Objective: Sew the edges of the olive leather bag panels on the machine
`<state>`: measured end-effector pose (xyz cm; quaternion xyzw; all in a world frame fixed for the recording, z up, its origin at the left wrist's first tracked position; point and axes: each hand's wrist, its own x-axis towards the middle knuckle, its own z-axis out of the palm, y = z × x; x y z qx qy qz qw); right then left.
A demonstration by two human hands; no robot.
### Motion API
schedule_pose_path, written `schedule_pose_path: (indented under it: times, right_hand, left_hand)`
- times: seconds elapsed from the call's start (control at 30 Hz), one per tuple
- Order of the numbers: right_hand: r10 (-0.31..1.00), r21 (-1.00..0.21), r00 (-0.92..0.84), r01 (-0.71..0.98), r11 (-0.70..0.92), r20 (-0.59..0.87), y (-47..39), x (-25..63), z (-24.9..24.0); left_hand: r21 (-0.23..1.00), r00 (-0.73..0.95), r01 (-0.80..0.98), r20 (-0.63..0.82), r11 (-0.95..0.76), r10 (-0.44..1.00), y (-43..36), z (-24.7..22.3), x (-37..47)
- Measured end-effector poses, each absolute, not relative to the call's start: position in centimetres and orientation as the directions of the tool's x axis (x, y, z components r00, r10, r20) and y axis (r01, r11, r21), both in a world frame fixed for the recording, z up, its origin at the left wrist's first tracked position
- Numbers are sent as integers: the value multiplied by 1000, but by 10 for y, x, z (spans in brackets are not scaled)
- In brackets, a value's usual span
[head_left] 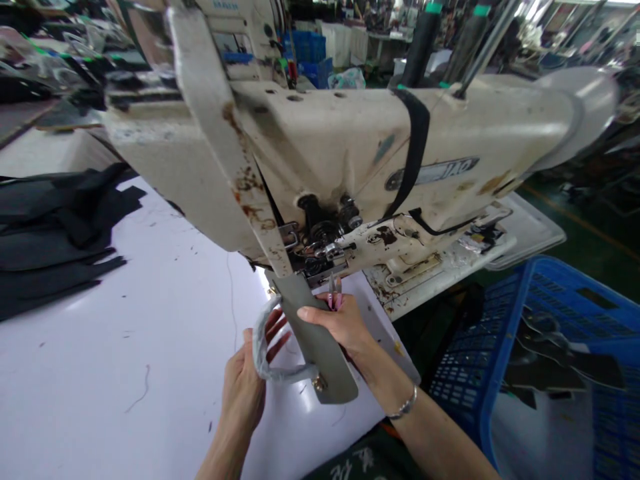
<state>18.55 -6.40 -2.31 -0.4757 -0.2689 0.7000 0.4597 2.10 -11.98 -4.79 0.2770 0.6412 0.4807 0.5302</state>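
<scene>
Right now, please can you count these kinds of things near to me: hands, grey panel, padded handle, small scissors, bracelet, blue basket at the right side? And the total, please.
Hands: 2, left hand and right hand
Grey panel: 1
Padded handle: 1
Small scissors: 1
Bracelet: 1
Blue basket: 1
Total: 7
</scene>
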Motion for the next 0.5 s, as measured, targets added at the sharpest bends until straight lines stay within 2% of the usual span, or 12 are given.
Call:
schedule_pose_path:
  times: [0.07,0.2,0.37,0.5]
  right_hand:
    - [907,-839,-116,-348,-419,-405,-64,185,-28]
    - [943,-922,-74,-198,-333,-324,-64,188,-33]
    - [976,-976,-10,37,-215,-215,-66,190,-31]
    - [974,-970,37,92,-225,-222,-66,192,-34]
  left_hand:
    - [818,-104,-385,-498,426,861,-109,-65,28]
    - [784,26,-447,-469,430,883,-109,-75,41]
    - [818,-42,-380,-481,432,876,-106,-76,47]
    - [813,-161,-374,-531,446,832,-96,-74,50]
